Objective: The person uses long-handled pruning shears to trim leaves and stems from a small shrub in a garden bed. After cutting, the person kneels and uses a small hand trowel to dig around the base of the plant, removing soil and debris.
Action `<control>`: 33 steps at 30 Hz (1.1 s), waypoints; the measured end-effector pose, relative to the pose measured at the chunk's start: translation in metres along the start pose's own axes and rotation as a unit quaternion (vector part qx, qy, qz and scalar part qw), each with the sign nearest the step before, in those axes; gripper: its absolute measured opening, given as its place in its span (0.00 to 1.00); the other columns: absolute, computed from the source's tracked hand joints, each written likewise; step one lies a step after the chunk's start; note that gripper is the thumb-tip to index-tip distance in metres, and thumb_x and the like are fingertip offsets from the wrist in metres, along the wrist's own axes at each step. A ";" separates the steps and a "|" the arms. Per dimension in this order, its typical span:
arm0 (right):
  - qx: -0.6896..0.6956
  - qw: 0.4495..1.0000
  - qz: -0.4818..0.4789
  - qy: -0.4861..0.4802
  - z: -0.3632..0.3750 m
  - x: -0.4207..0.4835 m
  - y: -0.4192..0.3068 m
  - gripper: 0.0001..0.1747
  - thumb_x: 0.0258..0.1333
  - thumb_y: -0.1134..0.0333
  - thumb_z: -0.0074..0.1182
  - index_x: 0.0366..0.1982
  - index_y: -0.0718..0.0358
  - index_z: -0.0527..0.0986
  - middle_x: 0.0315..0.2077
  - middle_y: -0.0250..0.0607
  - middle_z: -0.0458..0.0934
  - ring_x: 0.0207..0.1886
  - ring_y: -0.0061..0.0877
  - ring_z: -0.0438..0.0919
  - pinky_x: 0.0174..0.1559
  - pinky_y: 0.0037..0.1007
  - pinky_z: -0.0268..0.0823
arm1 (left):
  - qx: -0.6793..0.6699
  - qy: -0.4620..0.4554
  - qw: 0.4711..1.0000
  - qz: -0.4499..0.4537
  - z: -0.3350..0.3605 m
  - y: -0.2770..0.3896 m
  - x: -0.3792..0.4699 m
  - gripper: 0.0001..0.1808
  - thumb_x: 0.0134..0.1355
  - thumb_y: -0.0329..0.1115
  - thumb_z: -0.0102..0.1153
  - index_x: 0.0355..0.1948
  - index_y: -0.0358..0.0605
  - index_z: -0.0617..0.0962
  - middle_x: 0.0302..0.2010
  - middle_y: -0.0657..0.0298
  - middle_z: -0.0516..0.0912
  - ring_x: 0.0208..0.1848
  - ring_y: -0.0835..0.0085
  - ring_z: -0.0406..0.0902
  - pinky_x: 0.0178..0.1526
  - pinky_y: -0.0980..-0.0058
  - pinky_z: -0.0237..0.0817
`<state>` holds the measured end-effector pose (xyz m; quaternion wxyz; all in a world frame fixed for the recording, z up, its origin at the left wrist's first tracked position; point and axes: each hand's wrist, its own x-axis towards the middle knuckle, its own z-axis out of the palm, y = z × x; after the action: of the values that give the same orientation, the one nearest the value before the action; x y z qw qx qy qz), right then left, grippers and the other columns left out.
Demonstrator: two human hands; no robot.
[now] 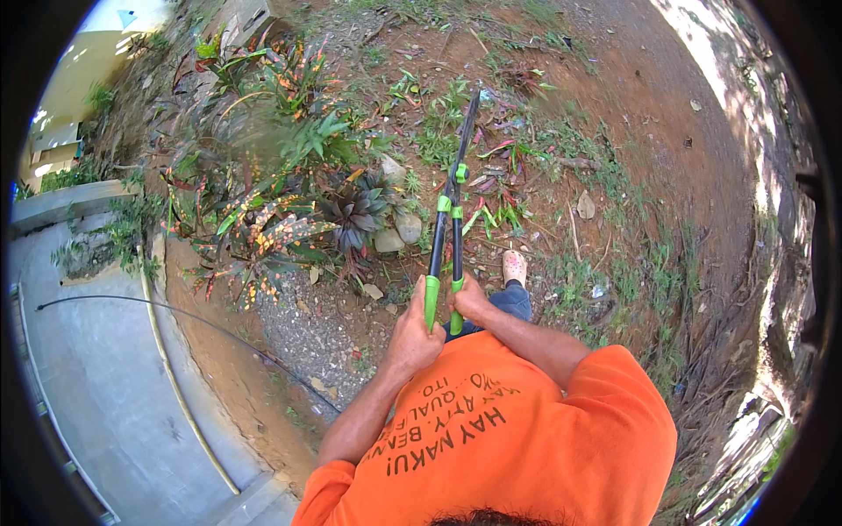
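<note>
Both my hands grip a pair of hedge shears [456, 191] with black shafts and green fittings. My left hand [416, 332] is wrapped around one green handle, and my right hand [470, 299] holds the other. The handles are close together, and the blades [468, 125] point away from me, nearly closed. Beneath and around the blades, cut leaves [510, 154] and small green weeds [447, 118] lie or grow on the soil. To the left of the shears stand croton plants [263, 230] with yellow-spotted leaves and a dark purple leafy plant [355, 214].
Stones [409, 228] edge the planting. At left, a concrete slab [112, 368] carries a pale pole [172, 375], and a thin black cable [217, 322] crosses from it to the gravel. Brown dirt [658, 131] stretches along the right. My shod foot [514, 267] stands below the shears.
</note>
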<state>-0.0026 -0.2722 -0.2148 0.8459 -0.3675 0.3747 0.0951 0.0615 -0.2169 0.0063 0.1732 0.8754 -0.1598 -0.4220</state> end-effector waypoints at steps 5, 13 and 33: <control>-0.010 0.998 0.064 0.021 0.005 -0.005 0.023 0.22 0.41 0.86 0.53 0.40 0.61 0.66 0.22 0.33 0.68 0.21 0.26 0.71 0.22 0.30 0.64 | -0.001 0.011 1.000 0.019 0.010 -0.028 -0.006 0.47 0.56 0.25 0.52 0.76 0.42 0.48 0.60 0.35 0.74 0.59 0.42 0.76 0.59 0.57 0.69; -0.097 0.993 -0.062 0.040 0.015 0.013 0.003 0.26 0.38 0.83 0.56 0.44 0.61 0.68 0.25 0.33 0.70 0.27 0.25 0.75 0.28 0.33 0.68 | -0.140 0.051 0.988 -0.035 0.006 -0.056 -0.007 0.30 0.55 0.26 0.55 0.62 0.40 0.68 0.42 0.45 0.83 0.46 0.45 0.81 0.48 0.55 0.72; -0.082 0.982 -0.171 0.004 0.150 -0.003 0.108 0.23 0.32 0.91 0.52 0.29 0.57 0.65 0.21 0.30 0.71 0.22 0.23 0.74 0.22 0.32 0.67 | -0.034 0.021 0.995 0.088 -0.136 -0.221 -0.172 0.14 0.57 0.30 0.55 0.44 0.39 0.71 0.26 0.54 0.75 0.30 0.61 0.76 0.35 0.62 0.66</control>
<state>0.0327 -0.0911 -0.2051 0.8151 -0.4946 0.3009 -0.0217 0.0977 0.0759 0.1063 0.2424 0.8602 -0.2184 -0.3920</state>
